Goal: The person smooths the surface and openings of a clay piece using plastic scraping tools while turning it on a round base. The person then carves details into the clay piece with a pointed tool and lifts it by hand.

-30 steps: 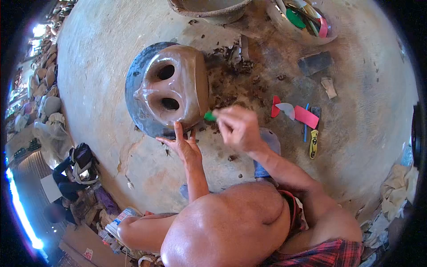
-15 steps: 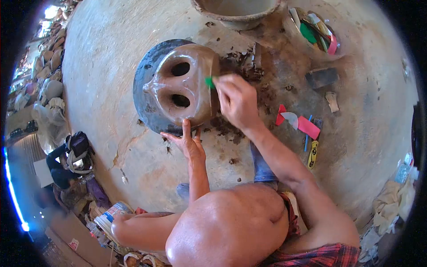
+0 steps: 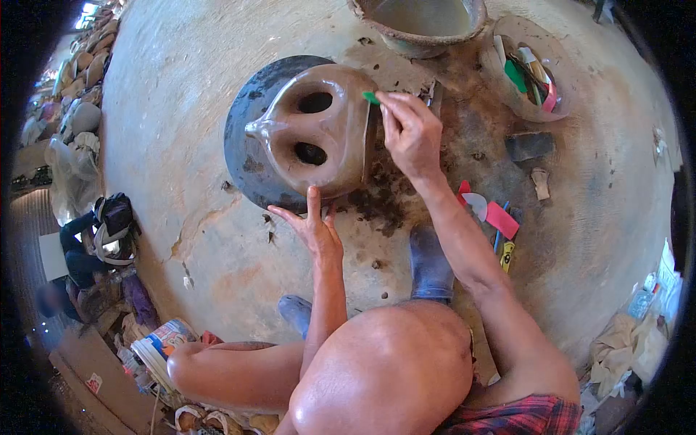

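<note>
A wet brown clay piece (image 3: 337, 130) with two dark oval holes and a small pointed tip on its left rests on a round dark board (image 3: 243, 138). My left hand (image 3: 317, 228) is spread against the near edge of the piece and board, its fingers apart, gripping nothing. Pinched in the fingers of my right hand (image 3: 415, 130) is a small green tool (image 3: 370, 97), which touches the clay's upper right edge.
A large bowl (image 3: 424, 47) stands at the top, beside a clear container of tools (image 3: 533, 109). Right of the clay lie a dark block (image 3: 530, 146), pink pieces (image 3: 502, 220) and a yellow-handled tool (image 3: 507, 255). A person (image 3: 80, 268) is at far left.
The view has shifted, so the clay and board appear farther right. My right hand and the green tool have moved up along the clay's right edge. My left hand stays at the near edge.
</note>
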A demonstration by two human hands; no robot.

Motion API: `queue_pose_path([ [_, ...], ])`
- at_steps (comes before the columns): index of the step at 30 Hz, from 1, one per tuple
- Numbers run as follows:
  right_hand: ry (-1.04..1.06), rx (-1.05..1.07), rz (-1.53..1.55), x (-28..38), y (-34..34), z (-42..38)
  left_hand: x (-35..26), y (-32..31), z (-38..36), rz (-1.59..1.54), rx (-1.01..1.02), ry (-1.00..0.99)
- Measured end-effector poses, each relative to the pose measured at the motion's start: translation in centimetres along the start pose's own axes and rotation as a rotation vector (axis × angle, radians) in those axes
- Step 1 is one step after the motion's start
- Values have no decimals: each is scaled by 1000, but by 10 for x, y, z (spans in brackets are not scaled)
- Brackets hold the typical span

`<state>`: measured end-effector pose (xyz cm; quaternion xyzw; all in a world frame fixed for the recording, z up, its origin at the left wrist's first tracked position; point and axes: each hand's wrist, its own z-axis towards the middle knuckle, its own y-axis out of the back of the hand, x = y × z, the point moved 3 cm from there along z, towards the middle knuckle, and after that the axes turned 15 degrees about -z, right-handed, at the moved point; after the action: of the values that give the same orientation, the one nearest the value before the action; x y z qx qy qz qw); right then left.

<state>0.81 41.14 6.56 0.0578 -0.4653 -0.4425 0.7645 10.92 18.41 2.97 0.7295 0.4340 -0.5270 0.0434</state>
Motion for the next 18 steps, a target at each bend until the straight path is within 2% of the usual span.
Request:
queue_pose_path([
  [2,90,33,-46,12,6,-19,4,0,-1,-42,10,17],
  [5,35,202,-6,20,29,-64,12,-1,-4,-105,34,35],
  [8,-42,171,11,15,37,-66,19,-2,-7,-154,30,18],
  [9,-5,54,-29,10,34,-48,20,-1,-8,-174,11,16],
  [11,9,13,-85,1,25,-3,9,-9,-13,-183,-68,11],
  [13,116,76,-237,-3,7,44,2,-8,-8,-194,-143,11],
  [14,121,76,-237,-7,-4,67,2,2,3,-196,-159,88],
  [15,256,134,-281,-7,-17,86,4,15,14,-196,-176,165],
  [16,390,192,-323,-3,-24,96,7,23,22,-211,-173,201],
  [18,449,269,-320,2,-27,101,16,26,19,-182,-151,186],
])
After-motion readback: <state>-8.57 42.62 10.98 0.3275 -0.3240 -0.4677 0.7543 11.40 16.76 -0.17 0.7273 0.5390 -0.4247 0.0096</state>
